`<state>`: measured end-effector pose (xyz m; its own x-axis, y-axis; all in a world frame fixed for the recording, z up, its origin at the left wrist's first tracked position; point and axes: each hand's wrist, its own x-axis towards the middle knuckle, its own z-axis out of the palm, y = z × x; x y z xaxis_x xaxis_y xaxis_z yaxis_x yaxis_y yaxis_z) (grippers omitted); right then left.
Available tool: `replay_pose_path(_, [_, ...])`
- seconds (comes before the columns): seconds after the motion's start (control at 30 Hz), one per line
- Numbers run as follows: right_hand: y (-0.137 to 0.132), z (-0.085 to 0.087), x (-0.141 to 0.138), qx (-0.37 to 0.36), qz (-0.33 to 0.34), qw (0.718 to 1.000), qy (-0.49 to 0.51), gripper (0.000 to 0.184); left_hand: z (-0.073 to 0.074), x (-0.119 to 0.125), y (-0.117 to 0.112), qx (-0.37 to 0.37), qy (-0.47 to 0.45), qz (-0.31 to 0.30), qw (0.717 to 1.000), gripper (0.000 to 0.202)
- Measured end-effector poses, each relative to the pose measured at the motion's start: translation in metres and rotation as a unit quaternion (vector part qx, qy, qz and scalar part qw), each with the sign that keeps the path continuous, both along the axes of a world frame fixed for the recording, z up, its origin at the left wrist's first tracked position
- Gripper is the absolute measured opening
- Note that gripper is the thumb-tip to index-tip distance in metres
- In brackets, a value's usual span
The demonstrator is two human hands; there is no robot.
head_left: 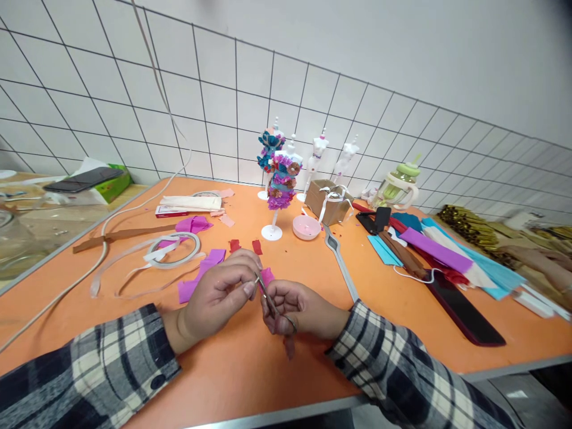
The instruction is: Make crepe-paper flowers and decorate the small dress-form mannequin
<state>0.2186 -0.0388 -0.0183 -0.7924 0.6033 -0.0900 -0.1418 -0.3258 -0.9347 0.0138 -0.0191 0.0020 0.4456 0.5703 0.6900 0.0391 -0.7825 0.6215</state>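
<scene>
My left hand pinches a small pink piece of crepe paper just above the orange table. Small metal scissors sit in my right hand, fingers curled through the loops, blades pointing up at the pink piece. Both hands meet near the table's front middle. Beyond them stands a small white mannequin dressed in purple paper flowers, with a blue-flowered one behind it.
Purple paper scraps, a tape roll and white ribbon lie left. A pink bowl, a cardboard box, two bare mannequins, folded crepe sheets, a dark phone and a green bottle sit right.
</scene>
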Motion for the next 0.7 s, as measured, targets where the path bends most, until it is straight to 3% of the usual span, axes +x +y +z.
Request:
replay_pose_path(0.13, [0.0005, -0.0008, 0.0006, -0.005, 0.022, 0.999, 0.023, 0.057, 0.0007, -0.0005, -0.0012, 0.018, 0.026, -0.021, 0.999, 0.039])
replay_pose_path(0.37, [0.0009, -0.0048, -0.0009, -0.031, -0.011, 0.999, 0.0, 0.048, 0.0003, -0.002, -0.0001, 0.023, 0.019, -0.015, 0.999, 0.036])
replay_pose_path(0.53, [0.0006, -0.0026, -0.0002, -0.033, 0.025, 0.998, 0.039, 0.055, 0.0009, 0.0003, -0.0017, 0.031, 0.024, -0.039, 0.998, 0.035])
replay_pose_path(0.7, [0.0011, -0.0042, 0.0013, -0.034, 0.004, 0.999, 0.01, 0.045, 0.0016, -0.0002, -0.0009, 0.03, 0.016, -0.027, 0.999, 0.036])
